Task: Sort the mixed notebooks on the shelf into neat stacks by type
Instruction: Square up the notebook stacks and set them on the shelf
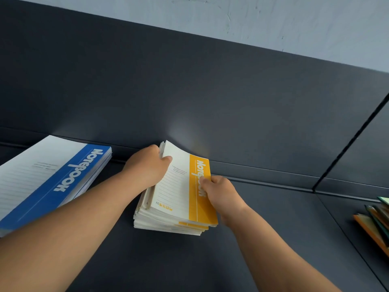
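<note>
Head view. Yellow stack (174,216) on dark shelf (263,239), between both hands. Left hand (147,167): thumb over top yellow notebook (181,186), fingers curled behind its far left edge, lifting it. Right hand (219,193): fingers pinch its yellow spine side. Blue stack (48,178) well left of left fingers. Mixed notebooks (376,224) far right of right fingers.

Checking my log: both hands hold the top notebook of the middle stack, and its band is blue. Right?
No: in the head view the top notebook has a yellow band. The left hand and right hand do hold it.
</note>
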Tool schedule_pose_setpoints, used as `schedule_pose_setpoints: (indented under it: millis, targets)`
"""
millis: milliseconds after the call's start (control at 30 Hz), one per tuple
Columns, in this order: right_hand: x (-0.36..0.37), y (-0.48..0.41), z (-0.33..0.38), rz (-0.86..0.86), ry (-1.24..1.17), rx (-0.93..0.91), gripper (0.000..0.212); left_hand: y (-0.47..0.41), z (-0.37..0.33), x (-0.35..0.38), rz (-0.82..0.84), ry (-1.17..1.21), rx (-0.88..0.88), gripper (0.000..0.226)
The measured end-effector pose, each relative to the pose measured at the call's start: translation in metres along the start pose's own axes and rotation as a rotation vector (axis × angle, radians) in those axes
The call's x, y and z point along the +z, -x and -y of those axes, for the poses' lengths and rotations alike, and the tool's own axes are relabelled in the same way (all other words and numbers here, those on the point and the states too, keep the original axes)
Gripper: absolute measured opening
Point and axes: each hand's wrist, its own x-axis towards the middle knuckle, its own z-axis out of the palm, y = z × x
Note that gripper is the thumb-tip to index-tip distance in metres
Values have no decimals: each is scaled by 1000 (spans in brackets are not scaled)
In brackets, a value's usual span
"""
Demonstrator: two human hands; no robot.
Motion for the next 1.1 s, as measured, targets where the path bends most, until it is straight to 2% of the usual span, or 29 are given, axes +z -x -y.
schedule_pose_setpoints:
  millis: [167,433,700,933,1100]
  targets:
    - [-1,2,-2,-4,-7,12,51,9,-6,-5,-5,-4,-13,48]
    - [-5,13,-4,-36,80,-32,65,20,-7,-5,-55,-34,32,58]
    - [-17,26,-11,-177,342,-263,60,35,-11,-3,-193,-228,271,53]
    - [-42,44,-23,-289,516,-382,55,50,-30,-1,-187,-362,385,63]
    - [-77,59,-40,-350,540,-397,54,67,-71,13,-158,-301,446,62]
